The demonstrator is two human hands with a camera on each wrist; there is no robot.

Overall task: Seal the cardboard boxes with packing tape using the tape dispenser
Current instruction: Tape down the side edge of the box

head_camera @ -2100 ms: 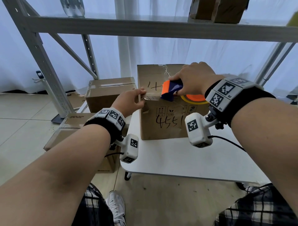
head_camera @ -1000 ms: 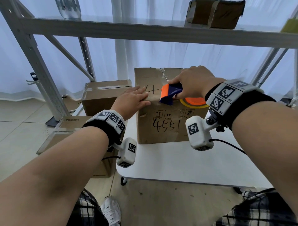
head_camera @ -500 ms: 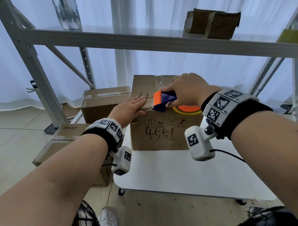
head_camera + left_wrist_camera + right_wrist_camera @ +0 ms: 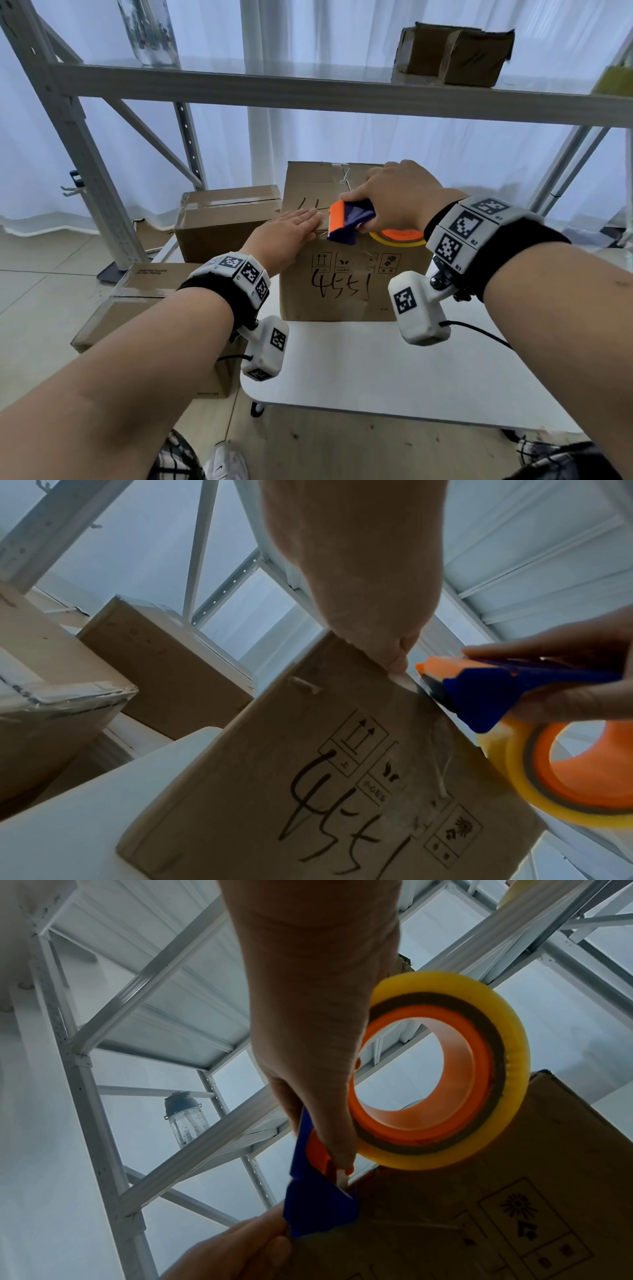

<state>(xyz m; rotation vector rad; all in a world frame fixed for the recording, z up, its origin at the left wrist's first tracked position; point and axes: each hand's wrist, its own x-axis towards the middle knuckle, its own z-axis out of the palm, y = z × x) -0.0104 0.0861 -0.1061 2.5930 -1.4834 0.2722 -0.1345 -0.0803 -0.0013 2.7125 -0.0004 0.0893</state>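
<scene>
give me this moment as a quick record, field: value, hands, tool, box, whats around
left hand: flat, fingers straight, pressing the box top at its front edge
right hand: grips the tape dispenser
tape roll: yellow, orange core
box: on white table, "4551" handwritten on front
other boxes: left of the table
shelf: overhead, holds a torn box

The tape dispenser is coloured blue and orange, and its tape roll yellow. The brown cardboard box is marked in black handwriting. The table is white. Black-and-white square patterns are borne by the wrist bands.
</scene>
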